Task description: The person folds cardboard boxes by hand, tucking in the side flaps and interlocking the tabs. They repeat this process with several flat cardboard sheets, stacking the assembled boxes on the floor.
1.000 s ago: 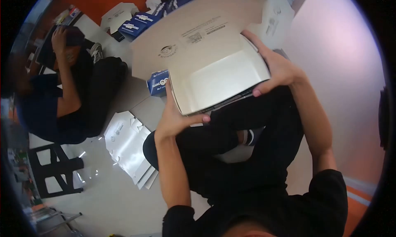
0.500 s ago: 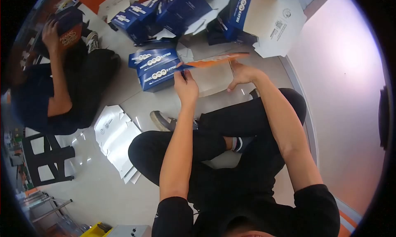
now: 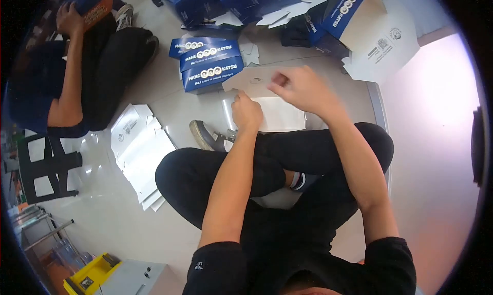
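In front of my crossed legs sits a cardboard box (image 3: pixel 282 115) with a pale inside turned up toward me. Its wide flap (image 3: pixel 255 81), with a small round print, stands up on the far side. My left hand (image 3: pixel 246 112) is closed on the box's left edge, thumb upward. Above the flap's right part is my right hand (image 3: pixel 304 91), fingers curled and smeared by motion; whether it touches the cardboard I cannot tell. Just beyond the box, folded blue boxes (image 3: pixel 213 72) with white lettering are stacked.
Flat white cardboard blanks (image 3: pixel 141 154) lie at my left. More blue boxes (image 3: pixel 205 7) and a large opened carton (image 3: pixel 367 33) are at the back. Another person (image 3: pixel 67 84) sits at left holding a box (image 3: pixel 97 7). A black stool (image 3: pixel 49 169) and a wall (image 3: pixel 431 115) flank me.
The box, earlier held up edge-on with its orange side showing, now rests lower with its inside facing me. My right hand has left its right edge and moved over the flap.
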